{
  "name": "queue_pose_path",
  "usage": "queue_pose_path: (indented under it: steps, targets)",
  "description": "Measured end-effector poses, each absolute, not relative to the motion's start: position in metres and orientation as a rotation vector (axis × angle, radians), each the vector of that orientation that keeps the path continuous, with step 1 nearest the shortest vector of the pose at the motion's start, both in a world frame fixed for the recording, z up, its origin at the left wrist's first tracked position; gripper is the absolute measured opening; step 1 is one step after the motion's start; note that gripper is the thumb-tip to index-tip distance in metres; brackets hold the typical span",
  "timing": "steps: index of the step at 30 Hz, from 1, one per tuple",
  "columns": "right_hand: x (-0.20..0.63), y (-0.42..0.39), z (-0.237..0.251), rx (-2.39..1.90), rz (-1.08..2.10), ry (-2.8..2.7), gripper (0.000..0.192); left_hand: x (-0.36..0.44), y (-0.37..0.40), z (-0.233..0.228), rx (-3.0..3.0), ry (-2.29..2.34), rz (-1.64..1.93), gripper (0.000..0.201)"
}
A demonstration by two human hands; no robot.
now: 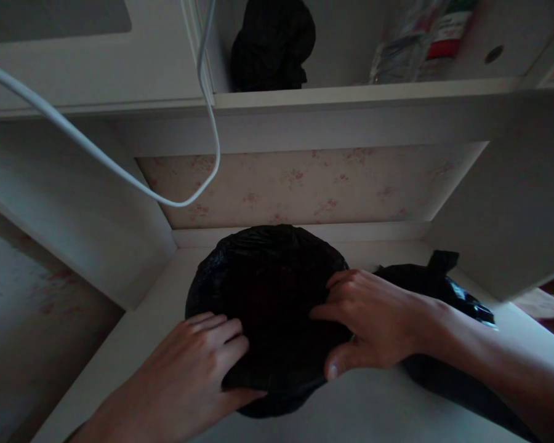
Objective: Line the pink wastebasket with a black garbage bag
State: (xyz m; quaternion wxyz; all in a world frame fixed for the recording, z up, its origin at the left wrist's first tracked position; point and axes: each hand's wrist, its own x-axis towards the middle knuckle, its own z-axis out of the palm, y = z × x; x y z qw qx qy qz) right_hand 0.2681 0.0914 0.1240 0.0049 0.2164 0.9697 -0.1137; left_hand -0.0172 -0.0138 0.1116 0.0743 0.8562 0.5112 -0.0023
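A round bin lined with a black bin bag stands on the white surface, its mouth toward me and its inside too dark to make out. My left hand is closed over the near left rim, fingers inside and thumb along the outer side, pinching the bag's edge. On the right rim, my right hand is bent with its fingertips inside the bag and its thumb outside, gripping the film. Under and behind my right forearm lies another black plastic bag, partly hidden.
A white cable hangs in a loop at the upper left. Above, a shelf juts out, holding a black bundle and a clear package. Panels stand left and right of the white surface; floral wallpaper shows behind.
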Motion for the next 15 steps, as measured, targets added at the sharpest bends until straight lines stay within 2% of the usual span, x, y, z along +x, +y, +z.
queue_pose_path:
  steps: [3,5,8,11,15]
  targets:
    - [0.257,0.082,0.131,0.588,-0.474,3.102,0.076,-0.003,-0.016,0.117,2.626,1.449,0.080,0.048]
    - [0.247,0.076,0.136,0.500,-0.537,3.094,0.082,0.006,-0.016,0.119,2.656,1.360,0.123,0.051]
    - [0.233,0.074,0.143,0.476,-0.543,2.841,0.081,0.012,-0.015,0.116,2.677,1.319,0.077,0.036]
    - [0.222,0.080,0.143,0.434,-0.536,2.598,0.060,0.011,-0.017,0.110,2.701,1.356,0.006,0.028]
    - [0.214,0.087,0.133,0.320,-0.637,2.575,0.039,0.012,-0.018,0.109,2.669,1.372,-0.036,0.020]
